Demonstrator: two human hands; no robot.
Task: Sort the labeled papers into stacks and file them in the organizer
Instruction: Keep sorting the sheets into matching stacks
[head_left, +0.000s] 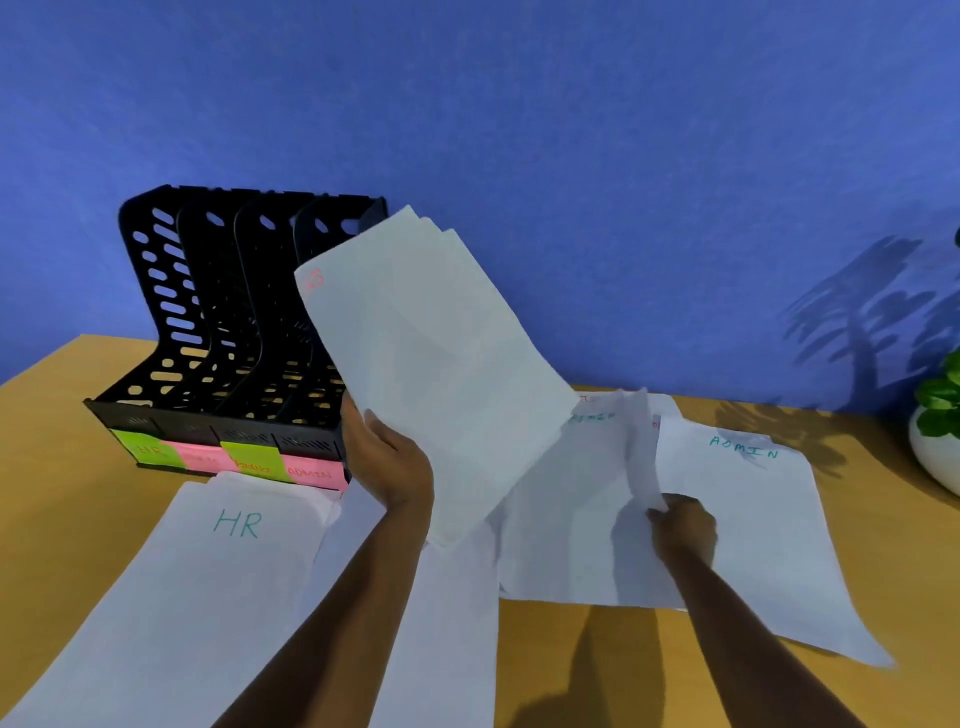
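Note:
My left hand (389, 457) grips a small stack of white sheets (431, 338) by its lower edge and holds it tilted up in front of the black organizer (208, 322); red lettering shows at the stack's top left corner. My right hand (683, 527) pinches the near edge of a single sheet (641, 447) that stands lifted off the papers on the table. A sheet marked HR (208, 571) lies at the left, one marked ADMIN (753, 519) at the right. The organizer has several slots with green and pink labels (234, 460) along its front.
A wooden table (57, 467) carries everything, with a blue wall behind. More white sheets (561, 545) lie between the two hands. A white pot with a green plant (940, 436) stands at the right edge.

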